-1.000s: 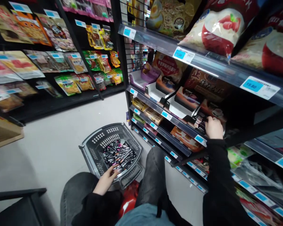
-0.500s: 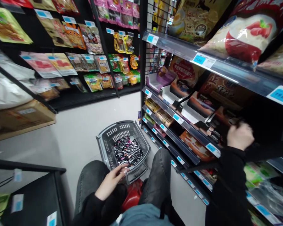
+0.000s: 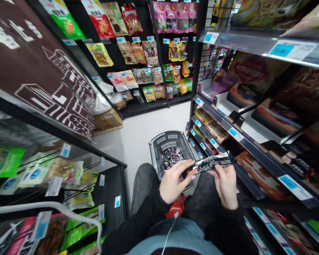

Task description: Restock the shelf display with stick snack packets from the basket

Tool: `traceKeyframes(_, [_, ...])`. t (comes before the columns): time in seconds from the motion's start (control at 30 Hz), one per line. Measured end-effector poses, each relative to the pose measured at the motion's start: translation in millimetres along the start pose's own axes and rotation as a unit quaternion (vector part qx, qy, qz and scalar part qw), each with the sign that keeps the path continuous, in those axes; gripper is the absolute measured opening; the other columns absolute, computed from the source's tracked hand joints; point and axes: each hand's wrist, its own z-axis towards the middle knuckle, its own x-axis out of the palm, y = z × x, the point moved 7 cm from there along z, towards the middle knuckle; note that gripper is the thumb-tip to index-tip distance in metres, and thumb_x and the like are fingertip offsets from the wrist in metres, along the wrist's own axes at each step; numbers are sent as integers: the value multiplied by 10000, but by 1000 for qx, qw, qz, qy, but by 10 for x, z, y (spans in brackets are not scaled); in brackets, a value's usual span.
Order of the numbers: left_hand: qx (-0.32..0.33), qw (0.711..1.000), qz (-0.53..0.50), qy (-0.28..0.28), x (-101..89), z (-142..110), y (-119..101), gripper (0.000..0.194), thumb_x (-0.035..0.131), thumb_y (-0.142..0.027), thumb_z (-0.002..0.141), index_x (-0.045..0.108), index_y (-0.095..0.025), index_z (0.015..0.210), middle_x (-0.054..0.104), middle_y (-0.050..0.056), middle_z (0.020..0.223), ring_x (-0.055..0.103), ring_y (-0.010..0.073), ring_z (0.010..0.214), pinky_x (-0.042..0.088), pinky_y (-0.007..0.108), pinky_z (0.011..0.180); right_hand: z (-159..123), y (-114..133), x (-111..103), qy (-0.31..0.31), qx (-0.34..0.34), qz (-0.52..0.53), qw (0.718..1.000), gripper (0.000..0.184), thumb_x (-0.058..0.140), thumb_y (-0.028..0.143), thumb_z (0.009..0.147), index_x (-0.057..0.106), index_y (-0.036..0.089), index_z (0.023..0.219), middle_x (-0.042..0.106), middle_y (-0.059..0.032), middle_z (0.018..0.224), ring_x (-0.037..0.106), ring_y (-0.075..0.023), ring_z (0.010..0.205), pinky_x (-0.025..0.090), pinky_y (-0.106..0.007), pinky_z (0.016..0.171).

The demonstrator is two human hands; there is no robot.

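Note:
Both my hands meet in front of me over my knees. My left hand (image 3: 174,182) and my right hand (image 3: 224,180) each pinch an end of a long thin bundle of dark stick packets (image 3: 210,163), held level between them. Just beyond it, on the floor, stands a grey shopping basket (image 3: 162,143) with several more dark and pink stick packets (image 3: 170,157) lying inside. I am crouched, in dark jeans and black sleeves.
Black shelves on the right (image 3: 239,138) carry boxed goods with blue price tags. More shelving close on my left (image 3: 69,177) holds bagged snacks. Hanging snack bags (image 3: 149,71) fill the back wall. A cardboard box (image 3: 107,120) sits on the floor at left. Pale floor runs between.
My right hand left the shelf and came down, my left hand rose from the basket, and both now hold a bundle of stick packets. The view swung left.

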Motion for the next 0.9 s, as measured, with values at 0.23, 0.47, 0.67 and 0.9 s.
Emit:
traceKeyframes(0.23, [-47,995,-80,21,-29,-163,246,316,653,-279,730,651,-193,1035,626,93,1105,561,218,1046,455,353,900,-220,-273,62,41,80,34,995,434,632,275,700,532,207,1116,627,-33,907,616,-177,801,562,-332,632])
traceKeyframes(0.47, [6,997,72,11,38,-198,166,325,608,-326,771,637,-208,1073,677,67,999,606,194,919,474,348,848,-285,-355,-4,30,98,5,995,460,673,279,671,538,188,1101,635,-46,917,624,-176,764,561,-297,594])
traceKeyframes(0.67, [92,985,142,43,84,-197,46,279,524,-310,836,640,-188,1059,681,71,1010,636,171,896,500,288,810,-324,-369,-16,24,103,0,994,492,688,295,666,517,208,1118,621,-30,945,619,-167,772,567,-291,572])
traceKeyframes(0.9, [150,960,230,47,122,-244,-35,255,460,-255,873,640,-156,1023,700,76,934,651,155,760,522,268,690,-339,-408,-57,46,99,-11,994,506,674,291,679,498,196,1144,630,-54,947,624,-179,757,561,-330,611])
